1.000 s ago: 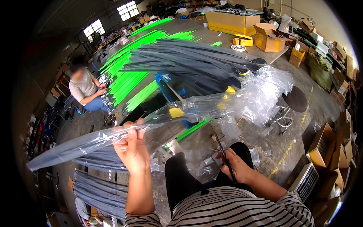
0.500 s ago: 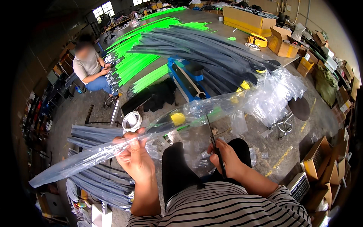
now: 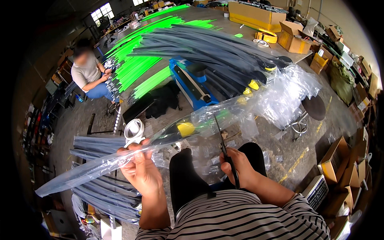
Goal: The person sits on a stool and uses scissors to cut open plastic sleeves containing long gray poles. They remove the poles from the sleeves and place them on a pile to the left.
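A long clear plastic sleeve (image 3: 86, 172) stretches across in front of me, its tail hanging out to the lower left. My left hand (image 3: 141, 170) is closed round it, thumb on the near side. A yellow piece (image 3: 185, 129) on a dark item shows through the film, right of that hand. My right hand (image 3: 240, 165) grips dark scissors (image 3: 220, 136), blades pointing up against the sleeve's near side; whether they cut into it I cannot tell. To the right the sleeve runs into a crumpled heap of clear plastic film (image 3: 286, 98).
Grey plastic-wrapped lengths (image 3: 180, 44) and bright green strips (image 3: 140, 68) cover the table ahead, beside a blue device (image 3: 194, 86). More wrapped lengths (image 3: 108, 196) lie lower left, near a white tape roll (image 3: 134, 129). A person (image 3: 90, 74) sits at left. Cardboard boxes (image 3: 340, 160) stand right.
The whole view has shifted slightly, so the table and background sit a little further left and higher. Both hands keep their grips, and the scissors stay at the sleeve.
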### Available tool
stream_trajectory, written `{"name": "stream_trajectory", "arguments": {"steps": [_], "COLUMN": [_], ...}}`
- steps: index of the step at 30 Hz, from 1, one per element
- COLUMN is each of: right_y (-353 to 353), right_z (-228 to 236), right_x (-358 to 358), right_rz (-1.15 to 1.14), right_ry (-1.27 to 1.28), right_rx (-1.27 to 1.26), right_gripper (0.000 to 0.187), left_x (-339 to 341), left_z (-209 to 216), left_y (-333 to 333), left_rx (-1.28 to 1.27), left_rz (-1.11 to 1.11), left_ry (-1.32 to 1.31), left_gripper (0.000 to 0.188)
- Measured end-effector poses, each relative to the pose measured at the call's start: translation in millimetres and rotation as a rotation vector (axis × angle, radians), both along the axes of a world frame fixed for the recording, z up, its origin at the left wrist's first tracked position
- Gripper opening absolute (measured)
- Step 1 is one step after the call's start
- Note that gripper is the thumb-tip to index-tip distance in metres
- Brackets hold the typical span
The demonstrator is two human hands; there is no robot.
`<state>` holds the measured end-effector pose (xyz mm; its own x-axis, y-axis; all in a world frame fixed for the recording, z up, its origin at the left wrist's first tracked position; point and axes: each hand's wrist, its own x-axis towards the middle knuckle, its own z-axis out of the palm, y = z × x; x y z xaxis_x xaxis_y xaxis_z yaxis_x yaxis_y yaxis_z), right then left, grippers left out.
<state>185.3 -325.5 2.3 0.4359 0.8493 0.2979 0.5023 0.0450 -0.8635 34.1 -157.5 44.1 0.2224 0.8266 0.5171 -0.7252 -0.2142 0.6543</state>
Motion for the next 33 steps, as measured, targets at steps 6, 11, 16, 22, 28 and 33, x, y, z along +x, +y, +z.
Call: {"name": "stream_trajectory", "arguments": {"steps": [6,11,16,22,28,33], "right_y": [-0.8,-1.4,-2.7,-2.9,-0.8,1.4], "right_z": [-3.6,-8.2,-5.6,7.3,9.3,-1.4], "right_x": [-1.3,-1.9,-1.2,3.6,4.5,2.0], "right_rz": [-0.045,-0.070,-0.033,-0.014,-0.055,-0.127], "right_ry": [0.001,-0.010,0.007,-0.034,-0.052,-0.082], "right_rx": [0.006,-0.011,-0.038,-0.099,-0.070,-0.040], "right_gripper": [0.045,0.041,0.044,0.050,0.048,0.045], "left_x": [1.4,-0.2,-1.7,-3.7,-4.9,-5.9], "left_z": [-0.4,-2.3,-5.9,-8.1,-9.0,-9.2], "left_y": [-1.2,0.7,1.9,0.5,-0.5,-1.4], "left_rx": [-0.010,-0.011,0.007,0.003,0.019,-0.005], "left_rz": [0.014,0.030,0.016,-0.023,-0.038,-0.018], "left_ry": [0.000,0.008,0.015,0.003,0.006,0.005], "left_gripper": [0.012,0.012,0.011,0.014,0.017,0.017]}}
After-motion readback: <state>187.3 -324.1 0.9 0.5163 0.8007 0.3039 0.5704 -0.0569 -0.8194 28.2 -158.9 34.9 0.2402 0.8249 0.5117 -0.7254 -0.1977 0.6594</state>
